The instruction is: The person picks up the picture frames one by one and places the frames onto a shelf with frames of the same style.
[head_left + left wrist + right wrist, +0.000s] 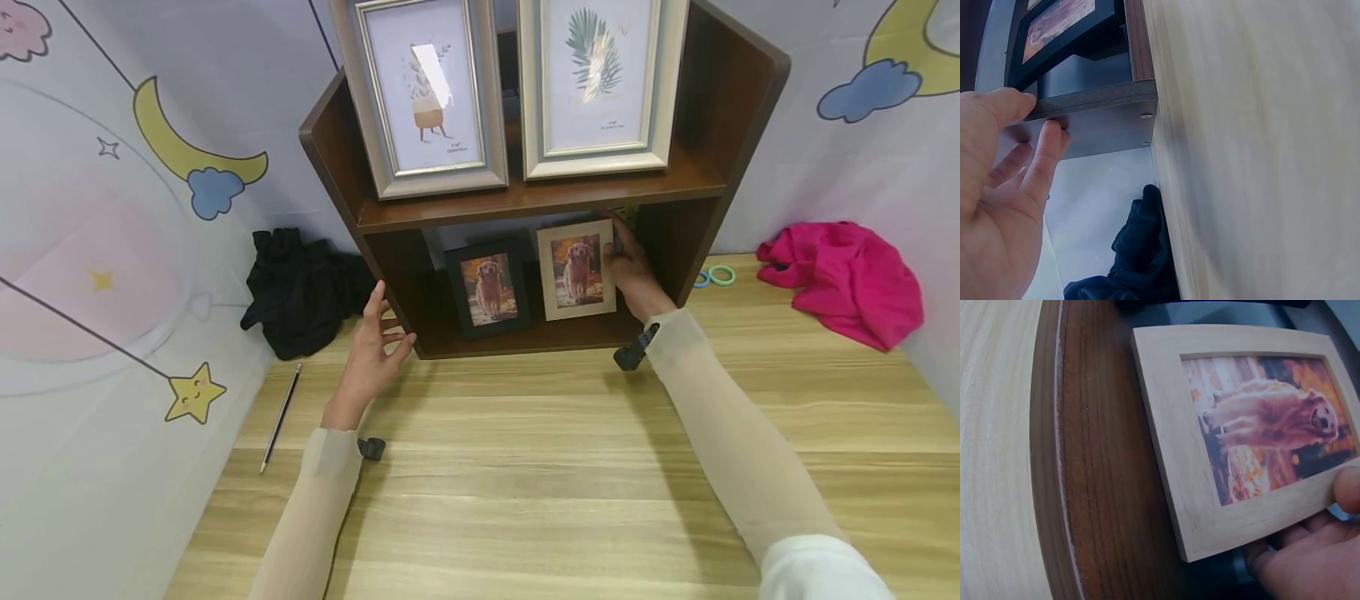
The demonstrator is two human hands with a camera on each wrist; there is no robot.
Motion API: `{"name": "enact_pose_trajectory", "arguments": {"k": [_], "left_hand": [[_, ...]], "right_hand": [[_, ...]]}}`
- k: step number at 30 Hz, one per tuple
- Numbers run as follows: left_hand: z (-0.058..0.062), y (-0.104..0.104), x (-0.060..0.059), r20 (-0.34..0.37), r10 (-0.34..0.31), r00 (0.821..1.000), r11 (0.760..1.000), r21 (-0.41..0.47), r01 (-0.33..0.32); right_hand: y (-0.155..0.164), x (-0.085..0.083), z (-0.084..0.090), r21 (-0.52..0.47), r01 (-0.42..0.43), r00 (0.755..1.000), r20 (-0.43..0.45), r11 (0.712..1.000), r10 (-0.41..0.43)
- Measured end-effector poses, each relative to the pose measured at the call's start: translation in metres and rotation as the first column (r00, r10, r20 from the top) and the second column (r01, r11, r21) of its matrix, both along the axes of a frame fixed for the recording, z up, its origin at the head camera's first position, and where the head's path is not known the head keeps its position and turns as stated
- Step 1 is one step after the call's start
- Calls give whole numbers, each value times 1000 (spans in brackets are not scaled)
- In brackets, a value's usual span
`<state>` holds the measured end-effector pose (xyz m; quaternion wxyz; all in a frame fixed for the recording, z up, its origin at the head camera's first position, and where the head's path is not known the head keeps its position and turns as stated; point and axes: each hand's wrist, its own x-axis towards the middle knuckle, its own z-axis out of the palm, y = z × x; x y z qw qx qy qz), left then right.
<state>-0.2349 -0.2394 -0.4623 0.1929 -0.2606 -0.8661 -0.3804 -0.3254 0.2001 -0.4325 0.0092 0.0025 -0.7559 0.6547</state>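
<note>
Right of centre in the head view, the right hand (pixel 632 271) grips the right edge of a light wooden picture frame (pixel 577 269), thumb on the front rim and fingers curled behind it (the right wrist view shows this plainly). This frame stands upright on the lower board of a dark brown shelf (pixel 525 200), its long axis vertical, its face with a golden dog's photo turned toward the camera and leaning back a little.

Left of centre, the left hand (pixel 372 350) rests with nearly straight fingers against the shelf's lower left corner, thumb on the front edge and fingertips on the outer side panel; it holds nothing.

Just left of the light frame, in the same compartment, stands a black picture frame (pixel 489 287) with a similar dog photo, also upright; the two look close but apart. On the upper board stand two tall pale frames: one with a potted plant print (pixel 427 92), one with a leaf print (pixel 596 83).

The shelf sits on a pale wooden table (pixel 570 483). At the left lie a black cloth (pixel 300 287) beside the shelf and a pencil (pixel 281 417) near the wall. At the right lie two small rings (pixel 716 276) and a pink cloth (pixel 847 279).
</note>
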Motion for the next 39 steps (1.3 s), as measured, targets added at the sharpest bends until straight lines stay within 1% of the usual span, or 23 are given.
{"name": "enact_pose_trajectory", "arguments": {"k": [3, 8, 16, 19, 21, 23, 26, 28, 29, 31, 33, 36, 39], "left_hand": [[0, 0, 0, -4, -7, 1000, 1000, 6, 7], [1, 1, 0, 9, -7, 1000, 1000, 15, 7], [1, -3, -1, -5, -5, 1000, 1000, 7, 5], [0, -4, 1, 15, -6, 1000, 1000, 28, 5], [1, -5, 3, 36, -10, 999, 999, 49, 8], [1, -6, 5, 51, -19, 999, 997, 74, 15], [5, -8, 7, 59, -25, 998, 995, 95, 19], [8, -10, 8, 58, -25, 998, 996, 89, 20], [9, -11, 8, 59, -25, 998, 996, 83, 20], [12, -13, 9, 54, -25, 998, 998, 53, 23], [15, -15, 10, 38, -26, 999, 1000, -1, 26], [20, -19, 12, -12, -33, 999, 995, -92, 31], [27, -23, 13, -77, -24, 997, 982, -191, 8]], "right_hand": [[1, -1, -1, -15, 1, 1000, -11, 1000, -1], [1, -1, 4, -28, -14, 1000, -5, 1000, 14], [3, -1, 4, -37, -39, 998, 51, 999, 40], [2, 1, 2, -67, -51, 996, 69, 996, 56], [1, 4, 2, -83, -52, 996, 68, 995, 58], [-1, 9, 1, -79, -41, 998, 50, 996, 45], [-2, 24, 1, -11, -20, 1000, 15, 1000, 20], [-3, 36, -2, 100, 0, 1000, 0, 995, 0], [-3, 42, -3, 162, 9, 1000, -5, 987, -8], [-3, 55, -5, 270, 15, 1000, -11, 963, -12], [-3, 68, -7, 375, 16, 1000, -24, 927, -8], [1, 88, -6, 458, 1, 998, -52, 889, 26], [9, 108, -2, 520, -34, 994, -70, 853, 82]]}}
